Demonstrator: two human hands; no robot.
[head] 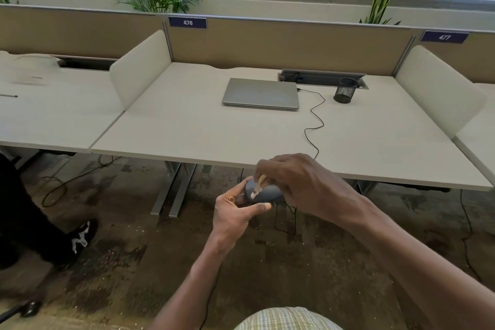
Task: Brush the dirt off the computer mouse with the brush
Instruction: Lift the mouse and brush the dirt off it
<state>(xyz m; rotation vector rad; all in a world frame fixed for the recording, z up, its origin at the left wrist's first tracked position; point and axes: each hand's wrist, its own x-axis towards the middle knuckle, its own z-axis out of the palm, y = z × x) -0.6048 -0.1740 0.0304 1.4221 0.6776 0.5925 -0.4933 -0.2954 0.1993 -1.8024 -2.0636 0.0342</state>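
Your left hand (235, 209) grips the grey computer mouse (263, 191) in the air, just in front of the desk (187, 126) edge. Your right hand (294, 179) pinches the pale brush (258, 185), its tip on the mouse top; the knuckles hide most of the handle and the mouse's right end. Farther back lies a closed laptop (261, 93). Partition labels read "476" (187, 22) and "477" (444, 37).

A: What stands on the desk (187, 126)?
B: A closed laptop (261, 94) at twelve o'clock, a mesh pen cup (345, 91) at one, a cable (314, 120) snaking between.
A: And the sides?
B: Divider panels (139, 69) at ten and two.
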